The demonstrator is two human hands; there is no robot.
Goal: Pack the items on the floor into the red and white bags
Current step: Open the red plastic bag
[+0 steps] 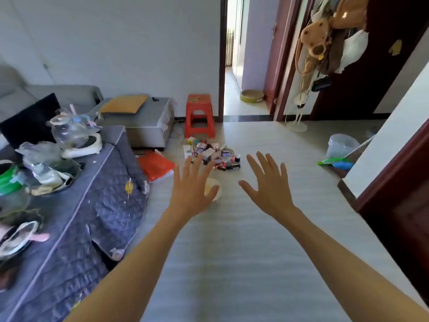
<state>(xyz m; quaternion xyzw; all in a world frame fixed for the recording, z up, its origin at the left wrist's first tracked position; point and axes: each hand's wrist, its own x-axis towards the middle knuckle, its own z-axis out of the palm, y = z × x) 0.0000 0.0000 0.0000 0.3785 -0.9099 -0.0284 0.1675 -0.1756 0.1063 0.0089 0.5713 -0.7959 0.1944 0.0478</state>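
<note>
On the pale floor point(267, 147) of a living room, seen from a head-worn camera looking forward and down, a pile of small boxes and bottles point(211, 154) lies heaped just in front of a red plastic stool point(200, 115). Nothing appears packed yet, so the task looks to be at its very start. A red bag point(155, 165) lies flat and crumpled on the floor just left of the pile, beside the corner of a bed covered in a blue quilt point(92, 205). A white bag point(214, 188) sits nearer the person, partly hidden behind the left hand.

Both arms reach forward. The left hand point(191, 189) and the right hand point(270, 184) are held apart, fingers spread and straight, palms facing away, holding nothing. The pile lies beyond and between them, well out of reach, untouched. The white bag is the closest task item, just past the left hand's thumb; whether the hand touches it cannot be told.
</note>
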